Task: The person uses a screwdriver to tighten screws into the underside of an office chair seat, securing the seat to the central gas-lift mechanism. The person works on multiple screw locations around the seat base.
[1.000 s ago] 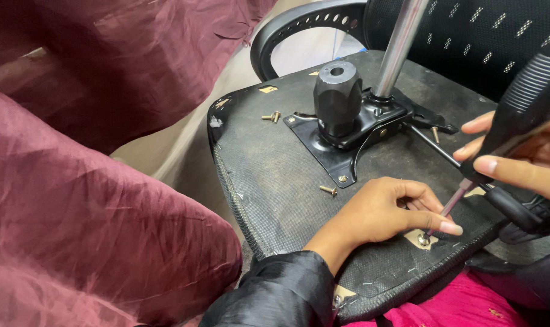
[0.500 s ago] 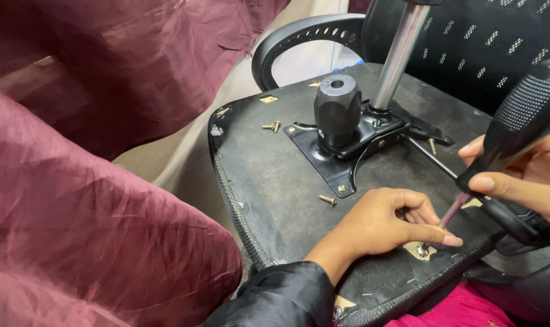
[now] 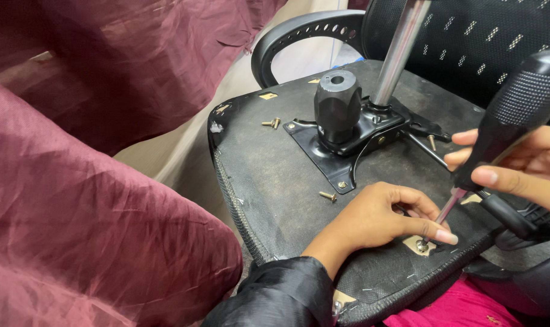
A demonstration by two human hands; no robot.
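An office chair seat lies upside down, its dark underside facing up, and everything else is placed against it. The left hand rests palm-down on the seat's near right part, wrist bent, the forearm in a black sleeve coming up from the near edge. Its fingers are curled loosely, index finger stretched out flat with the tip beside a screw that sits in a small brass-coloured plate at the seat's near right corner; the fingers steady the spot rather than grip anything.

The right hand hovers above the seat's right edge, fingers and thumb wrapped around the black textured handle of a screwdriver. The tool slants down to the left, its thin shaft ending on the screw, just beside the left index fingertip.

At the seat's middle stands the black metal mounting plate with a black cylinder knob and a chrome gas-lift column rising from it. A loose screw lies just before the plate's near corner; two more loose screws lie near the seat's far left edge. A black perforated armrest curves beyond the far edge. Maroon cloth fills the space left of the seat.
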